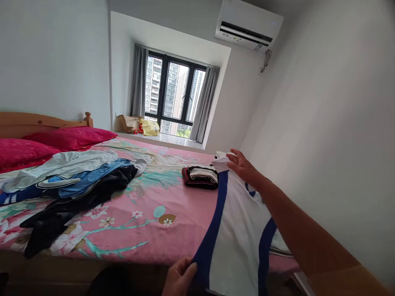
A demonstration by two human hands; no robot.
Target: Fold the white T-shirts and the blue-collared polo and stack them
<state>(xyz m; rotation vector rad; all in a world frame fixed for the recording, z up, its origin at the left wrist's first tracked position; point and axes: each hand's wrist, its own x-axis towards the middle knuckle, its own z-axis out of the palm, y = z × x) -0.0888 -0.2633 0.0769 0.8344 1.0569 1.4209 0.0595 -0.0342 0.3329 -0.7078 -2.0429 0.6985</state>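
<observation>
Here's the catch: your left hand (180,277) has thumb and fingers pinched on one lower corner of the white-and-blue shirt (239,222), and the near end of that cloth overhangs the bed's front edge, so if that pinch loosens, its own weight could pull it down off the pink floral sheet (154,242). Up top, your right hand (242,164) has its fingers spread a little at the white far end; whether they grip cloth or merely rest on it, you can't tell from here. If that end isn't held, a tug from below could skew the shirt. And look left of it: the folded stack (200,177) sits just beside that far end, so a sideways sweep might catch and topple it. Now the lie of the thing: the shirt's long axis runs away from you, near edge to far side, its blue side bands following that line. The blue-trimmed neckline (250,191) shows toward the far end, beside your right forearm; the lower end points back at you.
</observation>
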